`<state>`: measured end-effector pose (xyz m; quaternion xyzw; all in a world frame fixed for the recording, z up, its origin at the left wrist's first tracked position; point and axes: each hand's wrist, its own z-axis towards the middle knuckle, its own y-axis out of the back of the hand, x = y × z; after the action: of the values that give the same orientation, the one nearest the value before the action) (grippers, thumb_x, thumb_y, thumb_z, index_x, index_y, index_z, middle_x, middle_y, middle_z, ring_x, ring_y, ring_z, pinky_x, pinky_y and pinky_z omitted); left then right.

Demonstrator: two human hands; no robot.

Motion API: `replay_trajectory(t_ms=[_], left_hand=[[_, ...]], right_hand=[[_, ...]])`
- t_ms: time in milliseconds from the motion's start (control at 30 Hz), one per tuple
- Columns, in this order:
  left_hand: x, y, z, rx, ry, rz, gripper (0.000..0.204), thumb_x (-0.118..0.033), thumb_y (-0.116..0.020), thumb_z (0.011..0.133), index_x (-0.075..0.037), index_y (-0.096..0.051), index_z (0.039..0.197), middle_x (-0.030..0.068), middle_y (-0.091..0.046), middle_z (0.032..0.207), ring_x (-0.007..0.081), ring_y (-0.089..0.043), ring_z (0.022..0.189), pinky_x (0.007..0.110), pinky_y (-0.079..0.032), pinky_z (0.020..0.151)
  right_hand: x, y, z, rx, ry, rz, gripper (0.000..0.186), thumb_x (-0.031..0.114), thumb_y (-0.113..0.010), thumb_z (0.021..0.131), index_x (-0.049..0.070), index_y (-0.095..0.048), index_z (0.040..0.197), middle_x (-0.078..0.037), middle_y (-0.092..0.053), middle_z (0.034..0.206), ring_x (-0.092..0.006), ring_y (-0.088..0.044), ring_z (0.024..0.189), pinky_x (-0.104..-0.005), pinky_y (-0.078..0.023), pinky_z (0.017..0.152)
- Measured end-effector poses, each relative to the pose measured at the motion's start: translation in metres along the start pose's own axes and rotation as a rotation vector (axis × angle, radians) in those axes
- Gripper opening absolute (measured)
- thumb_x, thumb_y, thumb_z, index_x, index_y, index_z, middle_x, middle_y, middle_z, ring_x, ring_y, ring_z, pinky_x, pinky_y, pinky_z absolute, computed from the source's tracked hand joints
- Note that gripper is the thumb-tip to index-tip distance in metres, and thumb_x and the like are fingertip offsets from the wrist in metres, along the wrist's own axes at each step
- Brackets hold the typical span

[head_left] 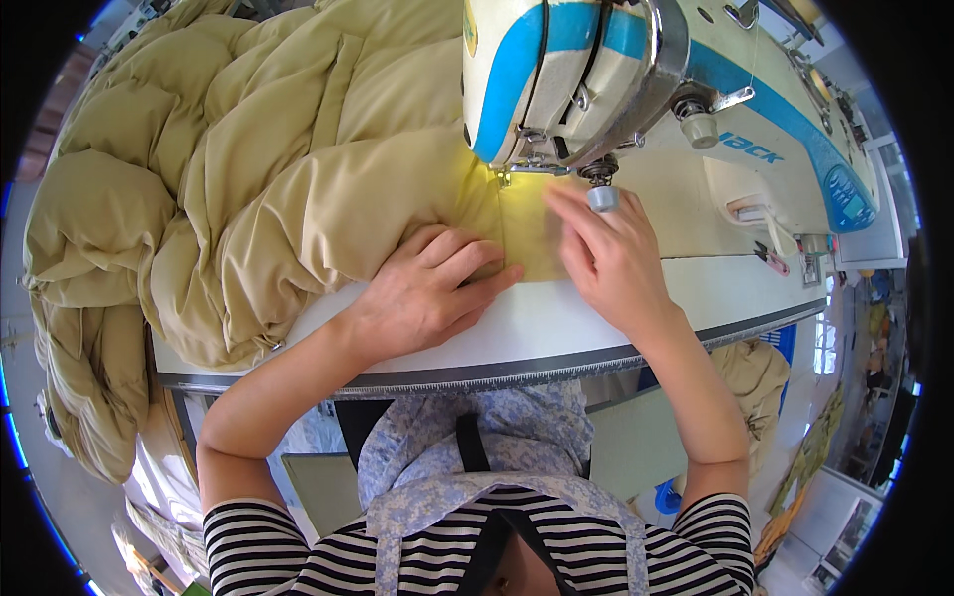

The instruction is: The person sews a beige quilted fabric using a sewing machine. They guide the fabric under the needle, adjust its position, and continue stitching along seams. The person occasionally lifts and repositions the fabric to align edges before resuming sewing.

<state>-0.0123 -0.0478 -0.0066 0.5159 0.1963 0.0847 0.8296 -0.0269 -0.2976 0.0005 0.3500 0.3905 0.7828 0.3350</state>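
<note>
Khaki puffy quilted fabric lies over the table, with a flatter stretch running beneath the white and blue sewing machine. Yellow light falls around the presser foot. My left hand has its fingers curled on the fabric, gripping it a little below and left of the foot. My right hand rests on the flat part to the right, fingers extended and somewhat apart, their tips slightly blurred near the needle area and partly behind a metal knob.
A ruler strip runs along the table's front edge. Small pink-handled snips lie at the right beside the machine base. Some fabric hangs off the left side. More khaki material and a blue plastic container are below the table at right.
</note>
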Motion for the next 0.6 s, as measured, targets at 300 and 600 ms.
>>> replay_trajectory(t_ms=[300,600], left_hand=[[0.005,0.003,-0.002,0.052,-0.005,-0.046,0.051,-0.016,-0.072,0.078,-0.012,-0.063,0.127,0.0046,-0.055,0.140,0.0267,-0.055,0.114,0.043,-0.045,0.096],[0.005,0.005,-0.001,0.046,0.004,-0.091,0.046,-0.015,-0.073,0.078,-0.011,-0.066,0.123,0.0042,-0.056,0.137,0.0263,-0.055,0.112,0.043,-0.045,0.095]], right_hand=[[-0.011,-0.027,0.017,0.057,-0.032,-0.153,0.018,0.012,-0.062,0.089,0.006,-0.065,0.105,-0.010,-0.067,0.092,-0.0287,-0.061,0.093,-0.0489,-0.039,0.100],[-0.013,-0.027,0.019,0.075,-0.054,-0.099,0.009,0.012,-0.062,0.089,0.005,-0.066,0.093,-0.012,-0.066,0.085,-0.0309,-0.063,0.086,-0.0483,-0.040,0.095]])
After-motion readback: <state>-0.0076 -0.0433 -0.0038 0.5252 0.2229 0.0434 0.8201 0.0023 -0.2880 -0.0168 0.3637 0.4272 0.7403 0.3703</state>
